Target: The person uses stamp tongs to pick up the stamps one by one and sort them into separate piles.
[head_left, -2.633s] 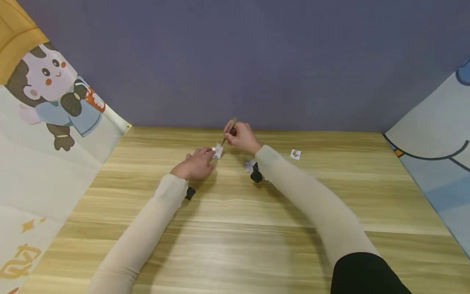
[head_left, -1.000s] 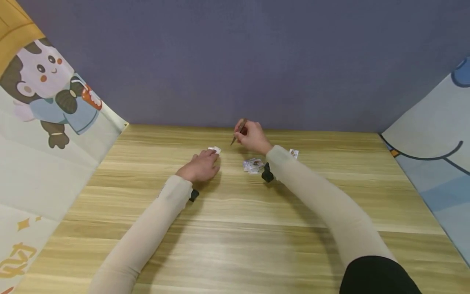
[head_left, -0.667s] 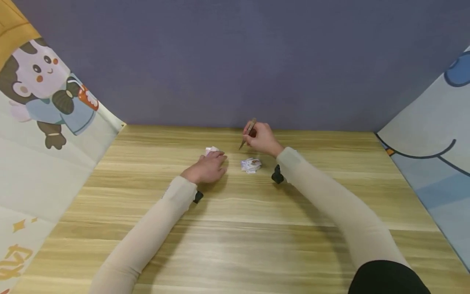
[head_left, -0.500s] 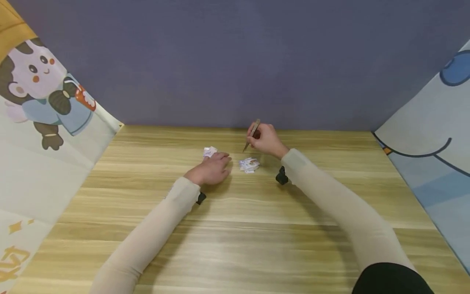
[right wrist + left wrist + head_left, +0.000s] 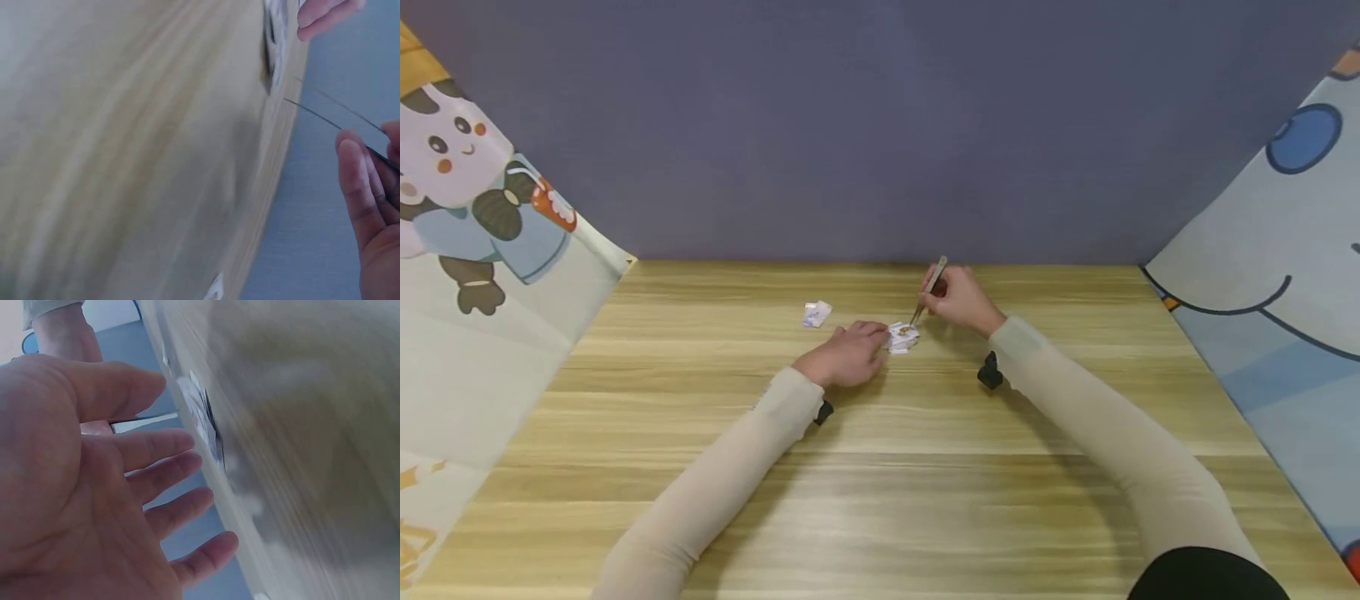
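Note:
A small pile of white paper pieces point(image 5: 901, 337) lies on the wooden table point(image 5: 880, 467). My right hand point(image 5: 964, 300) pinches thin metal tweezers point(image 5: 928, 292), whose tips point down onto the pile. In the right wrist view the two tweezers prongs point(image 5: 331, 107) stand slightly apart near the pile point(image 5: 275, 28). My left hand point(image 5: 848, 360) rests palm down just left of the pile, its fingers point(image 5: 162, 445) straight and holding nothing. Whether they touch the pile point(image 5: 203, 419) I cannot tell.
A single small white paper piece point(image 5: 817, 313) lies apart, to the left behind my left hand. Another small piece point(image 5: 215, 289) shows low in the right wrist view. A purple wall point(image 5: 880, 125) backs the table; cartoon panels point(image 5: 482, 250) stand on both sides.
My left hand let go of the small paper, which now lies at the left, and slid right to the pile. My right hand lowered the tweezers onto the pile.

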Available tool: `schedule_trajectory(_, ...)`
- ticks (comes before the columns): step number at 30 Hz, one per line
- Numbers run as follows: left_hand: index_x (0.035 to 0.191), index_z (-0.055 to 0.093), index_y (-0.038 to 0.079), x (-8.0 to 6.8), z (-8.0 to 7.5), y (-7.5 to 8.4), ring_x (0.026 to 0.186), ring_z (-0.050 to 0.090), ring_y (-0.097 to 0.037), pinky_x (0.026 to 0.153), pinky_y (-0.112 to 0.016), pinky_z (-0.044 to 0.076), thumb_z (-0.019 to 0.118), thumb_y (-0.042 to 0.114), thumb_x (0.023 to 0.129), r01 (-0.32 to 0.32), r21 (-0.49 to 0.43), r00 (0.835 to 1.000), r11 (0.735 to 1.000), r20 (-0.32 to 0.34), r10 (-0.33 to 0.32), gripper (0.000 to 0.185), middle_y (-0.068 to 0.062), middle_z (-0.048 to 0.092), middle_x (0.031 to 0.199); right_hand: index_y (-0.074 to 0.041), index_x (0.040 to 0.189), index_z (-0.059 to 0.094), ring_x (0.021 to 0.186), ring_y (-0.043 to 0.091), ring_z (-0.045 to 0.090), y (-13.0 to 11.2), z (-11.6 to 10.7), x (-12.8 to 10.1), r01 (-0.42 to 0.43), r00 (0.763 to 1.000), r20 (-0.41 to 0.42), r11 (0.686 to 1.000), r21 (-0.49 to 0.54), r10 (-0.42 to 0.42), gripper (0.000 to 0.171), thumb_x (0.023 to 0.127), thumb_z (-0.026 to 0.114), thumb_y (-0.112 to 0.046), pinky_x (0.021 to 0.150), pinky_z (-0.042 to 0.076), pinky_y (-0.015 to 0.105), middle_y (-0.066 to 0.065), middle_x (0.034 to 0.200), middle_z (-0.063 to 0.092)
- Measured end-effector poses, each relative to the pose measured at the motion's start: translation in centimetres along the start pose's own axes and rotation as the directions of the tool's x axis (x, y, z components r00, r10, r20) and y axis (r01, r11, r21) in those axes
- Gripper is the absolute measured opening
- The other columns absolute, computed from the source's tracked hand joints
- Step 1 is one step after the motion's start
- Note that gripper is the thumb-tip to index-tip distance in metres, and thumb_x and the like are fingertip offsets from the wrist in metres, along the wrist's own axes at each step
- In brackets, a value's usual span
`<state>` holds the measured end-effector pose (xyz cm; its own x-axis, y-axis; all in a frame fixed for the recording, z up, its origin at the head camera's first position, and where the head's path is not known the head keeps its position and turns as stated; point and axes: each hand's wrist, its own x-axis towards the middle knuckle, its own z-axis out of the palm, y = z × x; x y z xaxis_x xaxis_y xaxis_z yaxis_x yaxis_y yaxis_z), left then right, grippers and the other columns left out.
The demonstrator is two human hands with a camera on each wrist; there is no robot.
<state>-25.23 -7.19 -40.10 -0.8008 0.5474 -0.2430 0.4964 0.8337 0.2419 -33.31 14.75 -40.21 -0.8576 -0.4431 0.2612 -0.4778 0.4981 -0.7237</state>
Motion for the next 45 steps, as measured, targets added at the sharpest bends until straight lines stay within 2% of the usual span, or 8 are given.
schedule_trajectory(7,0.147,0.034,0.008,0.7,0.4,0.6,0.139,0.02,-0.025,0.108,-0.053,0.017,0.045,0.03,0.1,-0.015,-0.006,1.0,1.0,-0.004,0.015,0.053,-0.006,0.028,0.152,-0.005,0.084,0.061,0.06,0.017,0.062,0.6,0.2,-0.2,-0.029,0.999,0.017,1.0,0.001,0.029,0.005,0.084,0.066,-0.005,0.057,0.052,0.031,0.008,0.074,0.064)
schedule_trajectory(13,0.146,0.035,0.009,1.0,0.4,0.9,0.139,0.021,-0.025,0.108,-0.051,0.018,0.046,0.03,0.1,-0.005,-0.008,1.0,1.0,0.001,0.005,0.053,-0.005,0.028,0.152,-0.002,0.088,0.061,0.063,0.022,0.064,0.6,0.2,-0.1,-0.034,0.999,0.03,0.998,0.046,0.032,0.005,0.086,0.065,-0.005,0.058,0.052,0.031,0.009,0.077,0.064)
schedule_trajectory(17,0.146,0.036,0.009,1.2,0.3,1.0,0.139,0.021,-0.025,0.108,-0.051,0.018,0.046,0.03,0.1,0.003,-0.002,1.0,1.0,-0.001,-0.003,0.052,-0.004,0.028,0.151,-0.002,0.088,0.06,0.063,0.025,0.064,0.6,0.1,0.0,-0.02,1.0,0.025,0.998,0.058,0.019,0.005,0.086,0.065,-0.003,0.057,0.052,0.032,0.009,0.077,0.064)
schedule_trajectory(23,0.146,0.036,0.01,1.6,0.2,1.1,0.139,0.021,-0.024,0.109,-0.049,0.018,0.046,0.031,0.1,0.017,-0.001,1.0,1.0,0.003,-0.017,0.052,-0.003,0.028,0.152,-0.006,0.087,0.06,0.061,0.019,0.063,0.6,0.0,0.2,0.01,1.0,0.01,0.998,0.06,-0.011,0.007,0.086,0.066,-0.004,0.056,0.052,0.032,0.006,0.075,0.064)
schedule_trajectory(30,0.147,0.035,0.011,2.0,0.4,1.0,0.139,0.021,-0.024,0.108,-0.049,0.018,0.045,0.031,0.1,0.027,0.017,1.0,0.999,0.011,-0.027,0.052,-0.003,0.028,0.152,0.001,0.089,0.061,0.06,0.021,0.064,0.5,0.0,0.1,0.071,0.997,0.014,0.996,0.057,-0.072,0.005,0.086,0.064,-0.001,0.055,0.052,0.029,0.011,0.076,0.065)
schedule_trajectory(35,0.147,0.036,0.012,2.2,0.4,1.0,0.139,0.021,-0.024,0.108,-0.05,0.018,0.044,0.032,0.1,0.031,0.015,0.999,0.999,0.014,-0.031,0.051,-0.004,0.028,0.152,-0.002,0.088,0.059,0.06,0.021,0.064,0.7,0.1,0.2,0.095,0.995,0.005,0.992,0.081,-0.096,0.004,0.087,0.062,0.002,0.053,0.052,0.029,0.014,0.076,0.065)
schedule_trajectory(41,0.147,0.035,0.012,2.5,0.5,1.0,0.139,0.02,-0.024,0.109,-0.05,0.017,0.044,0.032,0.1,0.036,0.008,0.999,0.999,0.021,-0.036,0.051,-0.004,0.026,0.152,-0.002,0.086,0.058,0.058,0.017,0.063,1.4,0.1,0.2,0.094,0.996,-0.012,0.992,0.08,-0.093,0.006,0.086,0.062,0.003,0.052,0.052,0.029,0.013,0.075,0.064)
schedule_trajectory(45,0.147,0.034,0.012,2.6,0.6,1.0,0.14,0.019,-0.023,0.109,-0.05,0.017,0.044,0.032,0.1,0.035,0.009,0.999,0.999,0.023,-0.036,0.052,-0.003,0.027,0.152,-0.005,0.086,0.058,0.06,0.02,0.063,1.5,-0.3,0.2,0.063,0.998,-0.023,0.993,0.103,-0.061,0.007,0.087,0.062,0.002,0.053,0.052,0.03,0.015,0.076,0.064)
